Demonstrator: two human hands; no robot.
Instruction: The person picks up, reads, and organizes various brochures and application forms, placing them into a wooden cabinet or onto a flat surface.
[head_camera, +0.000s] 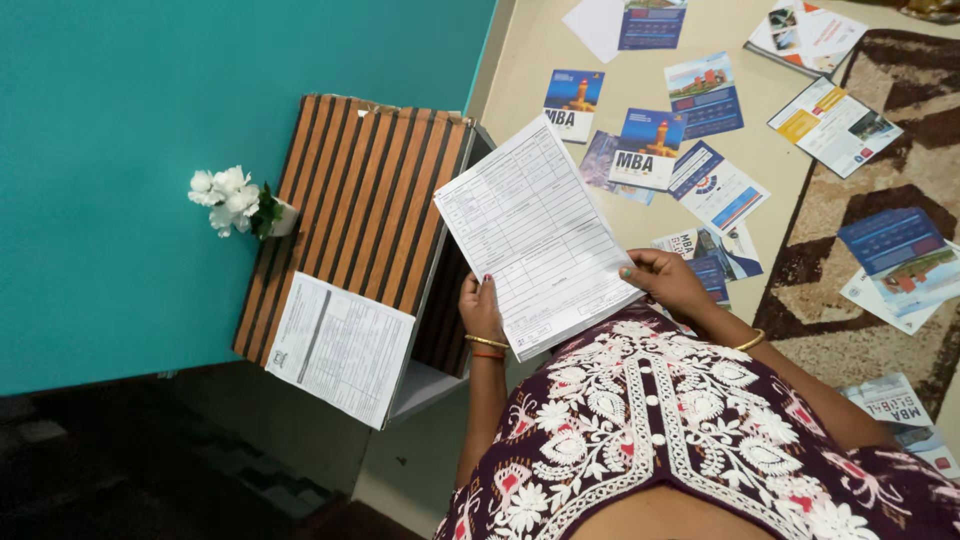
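1. White paper with printed table lines, a form sheet (535, 235), is held up in front of the person, tilted, with its lower end close to the body.
2. Her left hand (480, 310) grips the sheet's lower left edge, fingers curled behind the paper and the thumb side showing; gold and red bangles (487, 346) sit on that wrist.
3. Her right hand (668, 282) pinches the lower right edge, thumb on top of the paper and fingers under it; a gold bangle (750, 341) circles that wrist.
4. Both hands are closed on the same sheet, one at each side, so it hangs between them above the floor.
5. Just left of the sheet stands a small cabinet (365, 205) with a striped brown and black wooden top, set against a teal wall (150, 120).
6. A second printed form (340, 348) lies on the near corner of the cabinet top, overhanging its edge.
7. White flowers in a small pot (235, 202) stand at the cabinet's wall side.
8. Blue and white brochures (650, 145) lie scattered across the beige floor (540, 50) beyond the held sheet, some overlapping.
9. More leaflets (900, 260) rest on a brown patterned rug (880, 110) at the right.
10. The person wears a dark maroon garment with white floral embroidery (640, 420).
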